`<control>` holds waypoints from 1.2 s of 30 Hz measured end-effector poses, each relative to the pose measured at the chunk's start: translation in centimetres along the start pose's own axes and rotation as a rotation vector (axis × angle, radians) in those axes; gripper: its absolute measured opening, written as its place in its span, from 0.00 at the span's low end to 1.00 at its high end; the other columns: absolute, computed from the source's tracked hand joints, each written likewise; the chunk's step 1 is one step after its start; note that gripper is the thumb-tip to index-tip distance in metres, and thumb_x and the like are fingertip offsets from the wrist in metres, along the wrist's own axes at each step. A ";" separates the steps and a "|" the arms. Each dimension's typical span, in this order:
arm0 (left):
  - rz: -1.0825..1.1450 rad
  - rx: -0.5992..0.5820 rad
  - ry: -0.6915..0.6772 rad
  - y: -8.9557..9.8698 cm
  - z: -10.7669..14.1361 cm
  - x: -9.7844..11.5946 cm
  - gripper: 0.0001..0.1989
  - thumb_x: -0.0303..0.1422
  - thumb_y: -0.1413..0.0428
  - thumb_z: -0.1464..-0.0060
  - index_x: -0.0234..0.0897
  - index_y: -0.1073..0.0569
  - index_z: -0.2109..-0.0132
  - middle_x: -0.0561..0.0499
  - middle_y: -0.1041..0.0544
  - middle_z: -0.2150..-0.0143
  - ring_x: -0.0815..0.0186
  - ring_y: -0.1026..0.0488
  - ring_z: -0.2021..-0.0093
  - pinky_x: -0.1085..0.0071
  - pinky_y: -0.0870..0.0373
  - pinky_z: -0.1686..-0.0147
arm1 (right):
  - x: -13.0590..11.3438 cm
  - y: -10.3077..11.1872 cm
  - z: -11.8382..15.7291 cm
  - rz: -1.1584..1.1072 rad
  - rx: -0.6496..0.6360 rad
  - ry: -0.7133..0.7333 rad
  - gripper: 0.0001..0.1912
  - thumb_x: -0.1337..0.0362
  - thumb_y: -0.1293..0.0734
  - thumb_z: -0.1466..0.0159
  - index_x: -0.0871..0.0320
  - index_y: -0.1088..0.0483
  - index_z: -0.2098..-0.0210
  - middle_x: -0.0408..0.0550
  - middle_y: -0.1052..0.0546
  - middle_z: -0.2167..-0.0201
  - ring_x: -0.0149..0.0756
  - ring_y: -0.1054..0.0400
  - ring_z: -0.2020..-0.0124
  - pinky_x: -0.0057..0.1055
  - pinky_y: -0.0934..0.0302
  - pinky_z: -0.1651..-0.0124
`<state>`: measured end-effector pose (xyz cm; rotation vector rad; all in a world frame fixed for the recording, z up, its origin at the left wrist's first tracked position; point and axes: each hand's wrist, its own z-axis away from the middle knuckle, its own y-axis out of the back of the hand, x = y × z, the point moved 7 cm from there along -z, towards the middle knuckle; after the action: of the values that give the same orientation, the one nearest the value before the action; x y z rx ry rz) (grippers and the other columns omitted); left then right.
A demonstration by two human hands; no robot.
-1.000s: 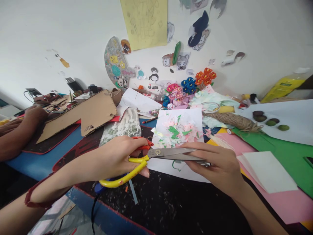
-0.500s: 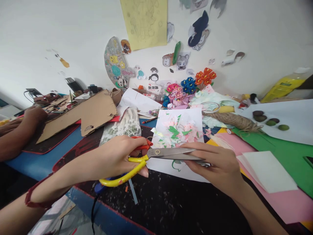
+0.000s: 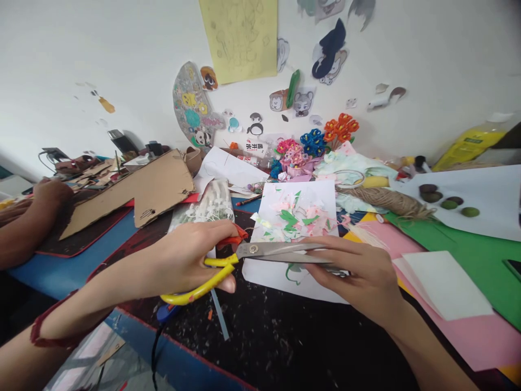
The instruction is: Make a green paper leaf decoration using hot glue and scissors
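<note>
My left hand (image 3: 195, 258) is closed on the handles of a pair of scissors (image 3: 254, 249), one handle wrapped yellow, the other red. The blades point right and stand slightly apart, their tips reaching my right hand (image 3: 354, 271). That hand is closed, fingers pinched at the blade tips; what it holds is mostly hidden behind the fingers. Beneath and behind the blades lies a white sheet (image 3: 277, 198) strewn with pink and green paper scraps (image 3: 290, 218). Another white paper (image 3: 264, 277) with a green outline lies just under the scissors.
Cardboard (image 3: 163, 187) lies left on the mat, with another person's arm (image 3: 24, 217) beyond it. Behind are colourful flowers (image 3: 295, 155) and a twine bundle (image 3: 385, 200). White folded paper (image 3: 448, 285) rests on pink at right. A pale strip (image 3: 220, 315) lies near the front.
My left hand and the scissors have moved slightly left, drawing the blades back a little from my right hand. My right hand has barely moved. The other person's arm has shifted slightly left.
</note>
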<state>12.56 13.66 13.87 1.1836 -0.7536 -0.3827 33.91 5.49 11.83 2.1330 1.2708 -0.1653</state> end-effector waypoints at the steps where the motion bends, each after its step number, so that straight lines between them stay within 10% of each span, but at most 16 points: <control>1: 0.011 0.008 0.006 0.1 0.1 -0.2 0.20 0.42 0.34 0.51 0.39 0.28 0.55 0.53 0.24 0.61 0.63 0.29 0.64 0.72 0.38 0.66 | 0.0 0.0 0.0 -0.008 0.011 0.000 0.08 0.74 0.30 0.37 0.54 0.22 0.64 0.48 0.15 0.62 0.36 0.18 0.64 0.27 0.22 0.60; 12: 0.120 0.121 0.015 0.4 1.8 -2.1 0.08 0.36 0.44 0.43 0.37 0.29 0.58 0.58 0.30 0.77 0.68 0.34 0.78 0.73 0.42 0.78 | 0.1 0.0 0.1 -0.083 0.022 -0.017 0.09 0.77 0.30 0.37 0.57 0.22 0.63 0.49 0.15 0.62 0.35 0.19 0.61 0.28 0.23 0.54; 21: 0.316 -0.121 -0.012 -1.2 2.1 -2.1 0.07 0.36 0.42 0.40 0.38 0.29 0.63 0.58 0.25 0.76 0.72 0.31 0.76 0.76 0.40 0.76 | 0.7 -0.1 0.1 -0.206 -0.008 -0.088 0.09 0.77 0.29 0.38 0.56 0.24 0.67 0.46 0.16 0.59 0.34 0.20 0.56 0.24 0.25 0.52; 36: 0.199 -0.098 -0.095 -1.4 1.6 -1.7 0.20 0.51 0.39 0.44 0.38 0.25 0.63 0.57 0.29 0.74 0.69 0.35 0.73 0.75 0.41 0.74 | 0.7 -0.2 0.5 -0.242 -0.033 -0.138 0.11 0.77 0.28 0.39 0.54 0.25 0.69 0.40 0.15 0.58 0.30 0.19 0.59 0.20 0.27 0.52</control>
<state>10.38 13.14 12.28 0.9941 -0.9172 -0.3080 34.26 5.82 11.09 1.8998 1.4347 -0.3845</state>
